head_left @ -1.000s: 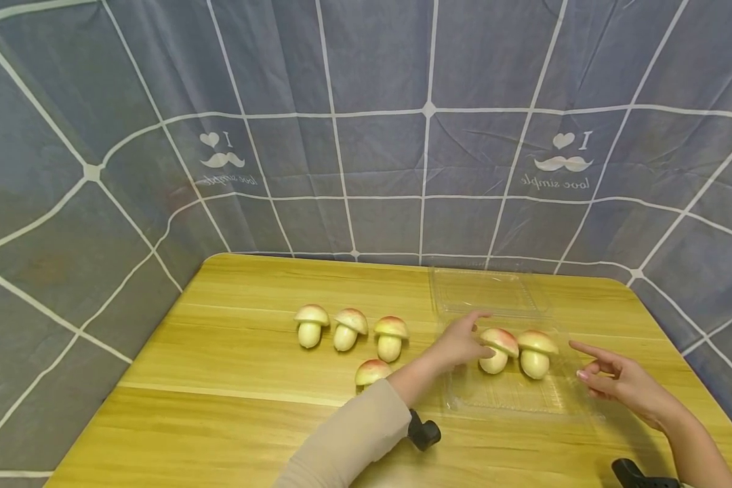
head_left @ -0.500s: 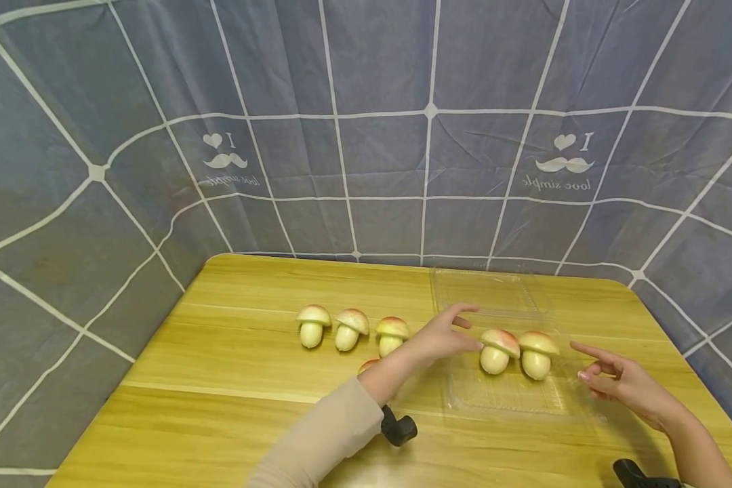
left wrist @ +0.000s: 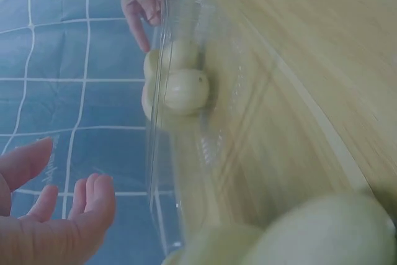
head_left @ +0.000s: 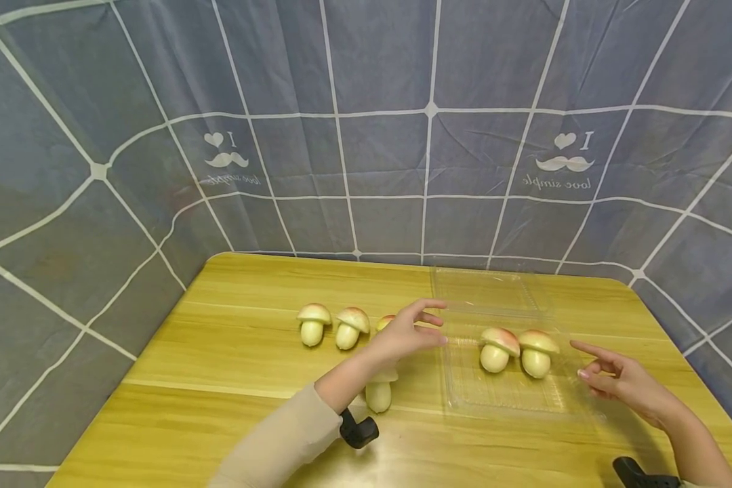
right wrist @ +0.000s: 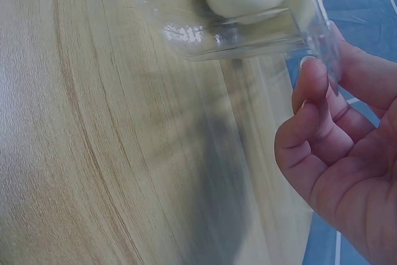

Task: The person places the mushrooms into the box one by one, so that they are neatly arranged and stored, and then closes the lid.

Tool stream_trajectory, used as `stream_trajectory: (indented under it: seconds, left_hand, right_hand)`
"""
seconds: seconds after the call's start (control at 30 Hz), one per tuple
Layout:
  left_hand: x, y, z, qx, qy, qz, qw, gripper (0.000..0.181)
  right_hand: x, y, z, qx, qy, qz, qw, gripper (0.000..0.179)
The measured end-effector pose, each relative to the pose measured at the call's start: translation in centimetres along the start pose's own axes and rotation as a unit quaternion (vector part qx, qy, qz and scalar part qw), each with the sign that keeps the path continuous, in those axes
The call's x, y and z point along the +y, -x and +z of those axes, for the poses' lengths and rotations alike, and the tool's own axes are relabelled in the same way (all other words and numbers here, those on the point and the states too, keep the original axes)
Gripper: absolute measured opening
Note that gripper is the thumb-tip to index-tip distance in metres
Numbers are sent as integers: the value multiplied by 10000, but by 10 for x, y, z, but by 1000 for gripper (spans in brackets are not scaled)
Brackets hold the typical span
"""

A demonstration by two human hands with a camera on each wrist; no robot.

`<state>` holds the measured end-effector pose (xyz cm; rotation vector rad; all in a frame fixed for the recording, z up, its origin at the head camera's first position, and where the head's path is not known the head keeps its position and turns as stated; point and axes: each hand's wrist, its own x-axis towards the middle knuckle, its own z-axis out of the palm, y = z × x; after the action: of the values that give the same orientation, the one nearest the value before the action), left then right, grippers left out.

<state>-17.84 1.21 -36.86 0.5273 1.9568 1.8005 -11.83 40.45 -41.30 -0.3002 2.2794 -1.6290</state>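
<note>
Left hand (head_left: 405, 333) loose, right hand (head_left: 627, 386) around container rim (right wrist: 318, 20)

Two cream, red-tinged mushroom-shaped pieces (head_left: 497, 349) sit side by side inside an open clear plastic box (head_left: 488, 395); four matching mushroom-shaped pieces (head_left: 314, 324) lie left of it.

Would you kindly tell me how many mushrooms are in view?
6 mushrooms: those two inside the clear plastic container; two on the table, farther left; one mostly behind the left hand; one partly behind the left forearm. Others could be hidden there.
</note>
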Motion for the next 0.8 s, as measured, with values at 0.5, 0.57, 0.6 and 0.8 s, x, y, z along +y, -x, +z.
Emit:
stream_trajectory:
  seconds: [0.5,0.57,0.6,0.8]
  left_hand:
    - [-1,31,-34,-41,-79,-40,10000,53]
    - [-3,35,-38,-28,-52,-45,10000,53]
    - [-4,37,-40,-24,-16,-51,10000,53]
    - [-12,52,-49,74,22,-45,10000,53]
  right_hand:
    - [0,0,0,-11,34,-71,10000,57]
    - [1,0,0,-26,7,-76,10000,57]
    - [1,0,0,-32,-12,-79,10000,57]
    - [1,0,0,-57,-70,-90,9999,57]
